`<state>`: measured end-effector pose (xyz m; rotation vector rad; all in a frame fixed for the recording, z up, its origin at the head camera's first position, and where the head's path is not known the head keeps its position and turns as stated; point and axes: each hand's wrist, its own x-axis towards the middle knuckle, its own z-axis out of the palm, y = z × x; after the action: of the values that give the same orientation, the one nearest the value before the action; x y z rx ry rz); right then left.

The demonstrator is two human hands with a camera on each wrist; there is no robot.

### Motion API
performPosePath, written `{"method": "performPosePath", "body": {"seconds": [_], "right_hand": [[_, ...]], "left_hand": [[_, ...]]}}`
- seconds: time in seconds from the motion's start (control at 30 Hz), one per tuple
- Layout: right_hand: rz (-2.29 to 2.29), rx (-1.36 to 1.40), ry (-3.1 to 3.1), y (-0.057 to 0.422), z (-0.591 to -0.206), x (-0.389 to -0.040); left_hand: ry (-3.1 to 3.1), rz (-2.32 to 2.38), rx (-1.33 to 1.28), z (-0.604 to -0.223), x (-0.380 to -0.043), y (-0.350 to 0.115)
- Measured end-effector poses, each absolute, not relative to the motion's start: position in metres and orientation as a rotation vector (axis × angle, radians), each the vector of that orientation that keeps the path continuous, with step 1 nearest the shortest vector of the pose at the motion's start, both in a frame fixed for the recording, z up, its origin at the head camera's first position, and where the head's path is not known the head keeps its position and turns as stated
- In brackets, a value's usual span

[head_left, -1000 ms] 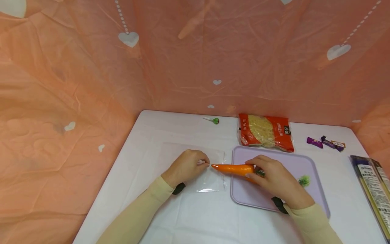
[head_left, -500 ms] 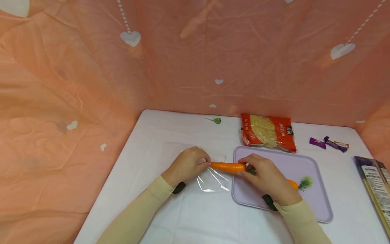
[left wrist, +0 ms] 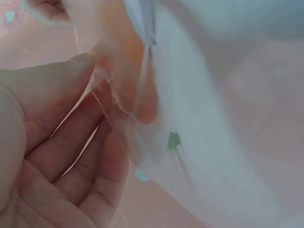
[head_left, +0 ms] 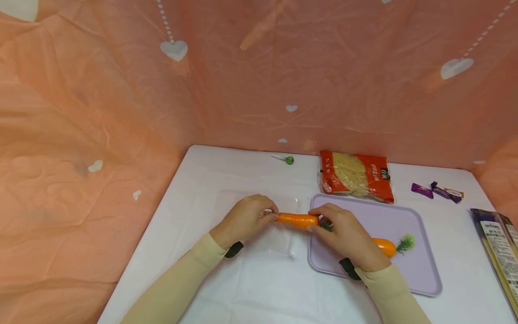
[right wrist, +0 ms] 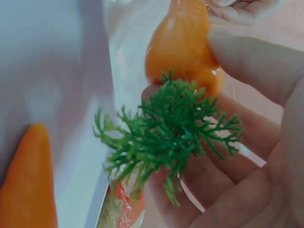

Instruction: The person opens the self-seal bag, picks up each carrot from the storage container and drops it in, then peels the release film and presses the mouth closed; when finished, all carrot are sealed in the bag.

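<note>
My right hand [head_left: 344, 231] grips an orange carrot [head_left: 297, 219] near its thick end, and green leaves [right wrist: 175, 123] stick out between the fingers. The carrot points left, its narrow tip hidden at my left hand [head_left: 247, 218]. Thumb and fingertips of that left hand pinch the edge of a clear plastic bag [head_left: 275, 245]. Through the film in the left wrist view, the carrot's blurred orange shape [left wrist: 142, 90] shows just beyond the fingers. A second carrot [head_left: 384, 246] with a leafy top lies on the lilac tray [head_left: 417, 279], partly covered by my right hand.
Behind the tray lies a red packet [head_left: 356, 175] with yellowish contents. A green lollipop [head_left: 288, 159] is near the table's back edge. Several small wrapped candies [head_left: 437, 191] are at back right, and a long printed package [head_left: 495, 247] lies along the right edge.
My right hand has moved left with the carrot, and its tip has slid behind my left fingers at the bag. The second carrot on the tray is more exposed. My left hand has barely moved.
</note>
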<state>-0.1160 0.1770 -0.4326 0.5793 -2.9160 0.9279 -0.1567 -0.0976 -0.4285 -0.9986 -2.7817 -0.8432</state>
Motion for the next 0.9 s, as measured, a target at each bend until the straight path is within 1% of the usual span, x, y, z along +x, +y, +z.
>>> {"method": "performPosePath", "body": {"seconds": [0.2, 0.63, 0.9], "right_hand": [[1.025, 0.582, -2.916, 0.170, -0.434, -0.118], [1.176, 0.480, -2.901, 0.151, -0.438, -0.126], [1.220, 0.448, -2.936, 0.143, -0.445, -0.126]], "left_hand": [[-2.762, -0.862, -1.012, -0.426, -0.158, -0.095], [-2.752, -0.945, -0.970, -0.430, -0.161, -0.098], [-2.786, -0.899, -1.008, -0.432, -0.163, -0.100]]}}
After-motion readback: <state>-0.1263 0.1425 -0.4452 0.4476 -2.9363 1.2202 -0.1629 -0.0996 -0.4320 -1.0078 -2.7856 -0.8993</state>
